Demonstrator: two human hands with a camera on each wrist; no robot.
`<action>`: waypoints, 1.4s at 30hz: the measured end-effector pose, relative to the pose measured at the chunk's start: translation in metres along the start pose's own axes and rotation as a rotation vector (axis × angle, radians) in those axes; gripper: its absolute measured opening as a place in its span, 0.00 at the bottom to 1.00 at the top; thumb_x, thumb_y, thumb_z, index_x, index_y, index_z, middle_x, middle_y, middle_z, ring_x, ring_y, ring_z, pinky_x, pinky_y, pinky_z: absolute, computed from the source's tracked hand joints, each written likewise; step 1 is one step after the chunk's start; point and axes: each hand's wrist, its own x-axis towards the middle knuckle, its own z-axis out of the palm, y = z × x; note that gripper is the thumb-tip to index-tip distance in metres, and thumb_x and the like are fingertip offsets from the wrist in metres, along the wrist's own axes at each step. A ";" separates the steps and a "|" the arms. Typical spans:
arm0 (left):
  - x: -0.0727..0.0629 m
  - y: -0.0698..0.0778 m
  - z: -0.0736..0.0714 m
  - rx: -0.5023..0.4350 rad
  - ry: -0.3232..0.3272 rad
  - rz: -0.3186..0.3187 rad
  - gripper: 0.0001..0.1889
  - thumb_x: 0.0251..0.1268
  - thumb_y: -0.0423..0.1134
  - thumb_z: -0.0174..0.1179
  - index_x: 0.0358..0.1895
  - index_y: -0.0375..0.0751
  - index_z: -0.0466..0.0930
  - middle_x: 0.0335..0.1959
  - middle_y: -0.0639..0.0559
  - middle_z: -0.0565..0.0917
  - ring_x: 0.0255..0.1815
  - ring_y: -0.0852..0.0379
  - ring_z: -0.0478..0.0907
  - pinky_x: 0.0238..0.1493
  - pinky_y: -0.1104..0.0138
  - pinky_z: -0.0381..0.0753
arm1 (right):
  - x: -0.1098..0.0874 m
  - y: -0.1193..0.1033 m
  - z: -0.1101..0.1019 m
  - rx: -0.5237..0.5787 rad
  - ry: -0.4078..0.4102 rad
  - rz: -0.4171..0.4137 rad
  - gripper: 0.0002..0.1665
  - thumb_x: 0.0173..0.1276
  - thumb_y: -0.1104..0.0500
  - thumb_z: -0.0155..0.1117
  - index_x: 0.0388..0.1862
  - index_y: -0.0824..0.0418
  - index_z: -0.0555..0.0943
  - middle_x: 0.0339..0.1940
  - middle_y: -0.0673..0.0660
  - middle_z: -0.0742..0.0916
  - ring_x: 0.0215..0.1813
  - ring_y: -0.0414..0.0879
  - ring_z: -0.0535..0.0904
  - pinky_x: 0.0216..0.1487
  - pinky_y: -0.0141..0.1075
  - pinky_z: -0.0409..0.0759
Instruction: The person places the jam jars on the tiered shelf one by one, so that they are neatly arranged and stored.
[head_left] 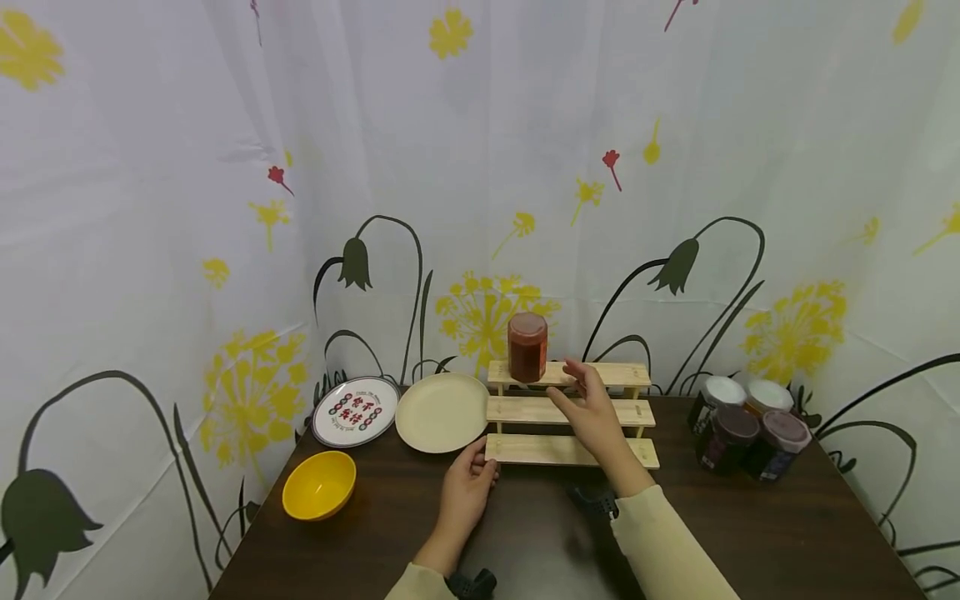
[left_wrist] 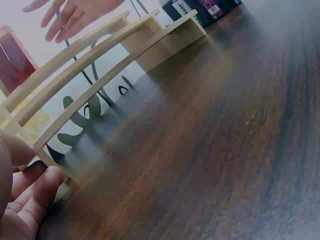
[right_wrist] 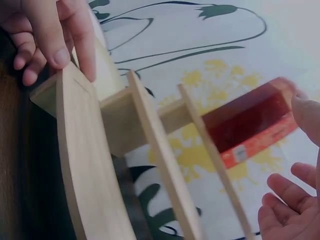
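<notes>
A three-tier wooden display rack (head_left: 566, 450) stands on the dark table. At the left end of its lowest step, my left hand (head_left: 467, 487) pinches the plank's corner between thumb and fingers, as the right wrist view shows up close on the rack (right_wrist: 87, 150). A red jar (head_left: 527, 350) with a pale lid sits upright at the left of the top step. Just right of that jar, my right hand (head_left: 596, 417) is raised over the steps with fingers spread and nothing held. In the right wrist view its thumb overlaps the lid end of the jar (right_wrist: 250, 122).
Left of the rack are a cream plate (head_left: 441, 412), a white plate with red lettering (head_left: 356, 412) and a yellow bowl (head_left: 319, 486). Several dark jars (head_left: 727, 437) cluster on the right side. A flower-printed curtain (head_left: 495, 167) hangs behind the table.
</notes>
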 end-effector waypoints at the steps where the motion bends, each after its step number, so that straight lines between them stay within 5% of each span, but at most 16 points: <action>1: 0.000 0.000 0.000 0.001 0.002 -0.009 0.26 0.77 0.28 0.65 0.75 0.32 0.77 0.42 0.41 0.87 0.35 0.60 0.85 0.37 0.72 0.88 | -0.003 -0.001 -0.003 -0.008 0.011 -0.012 0.45 0.79 0.42 0.71 0.85 0.55 0.64 0.83 0.64 0.72 0.87 0.63 0.63 0.88 0.62 0.62; 9: -0.001 -0.002 0.001 0.001 -0.008 -0.019 0.26 0.78 0.30 0.65 0.75 0.35 0.77 0.43 0.42 0.86 0.37 0.59 0.86 0.38 0.72 0.88 | -0.028 -0.016 -0.047 -0.134 0.121 -0.103 0.41 0.81 0.50 0.70 0.84 0.62 0.65 0.81 0.63 0.74 0.87 0.59 0.64 0.90 0.51 0.59; 21: -0.004 -0.005 -0.004 0.035 0.001 -0.021 0.26 0.78 0.31 0.65 0.75 0.36 0.78 0.42 0.43 0.86 0.37 0.57 0.87 0.38 0.72 0.88 | -0.060 -0.028 -0.105 -0.257 0.251 -0.135 0.41 0.81 0.54 0.70 0.85 0.63 0.65 0.80 0.65 0.74 0.85 0.63 0.64 0.75 0.10 0.54; 27: -0.008 -0.004 -0.003 0.052 -0.007 -0.038 0.26 0.78 0.31 0.65 0.75 0.36 0.78 0.41 0.44 0.86 0.36 0.59 0.86 0.38 0.72 0.88 | -0.083 -0.023 -0.128 -0.295 0.327 -0.108 0.42 0.80 0.58 0.71 0.86 0.60 0.64 0.79 0.64 0.75 0.85 0.55 0.66 0.76 0.11 0.56; 32: -0.006 -0.003 -0.001 0.035 0.005 -0.025 0.25 0.78 0.31 0.65 0.75 0.36 0.78 0.42 0.43 0.86 0.36 0.58 0.86 0.37 0.71 0.88 | -0.088 -0.020 -0.154 -0.137 0.460 -0.087 0.38 0.79 0.66 0.68 0.84 0.59 0.67 0.75 0.55 0.77 0.82 0.41 0.69 0.79 0.19 0.65; 37: -0.001 0.000 0.001 0.022 0.006 -0.030 0.25 0.78 0.32 0.66 0.75 0.38 0.78 0.42 0.43 0.86 0.37 0.57 0.86 0.38 0.72 0.88 | -0.097 -0.028 -0.188 0.017 0.642 -0.133 0.35 0.77 0.71 0.68 0.79 0.61 0.71 0.67 0.48 0.80 0.77 0.45 0.74 0.77 0.23 0.71; 42: 0.000 0.002 0.000 0.017 0.014 -0.041 0.25 0.77 0.30 0.65 0.75 0.37 0.79 0.41 0.44 0.86 0.36 0.58 0.86 0.37 0.72 0.88 | -0.109 -0.023 -0.214 -0.019 0.769 -0.128 0.35 0.77 0.71 0.67 0.79 0.58 0.71 0.64 0.45 0.80 0.73 0.41 0.74 0.80 0.25 0.68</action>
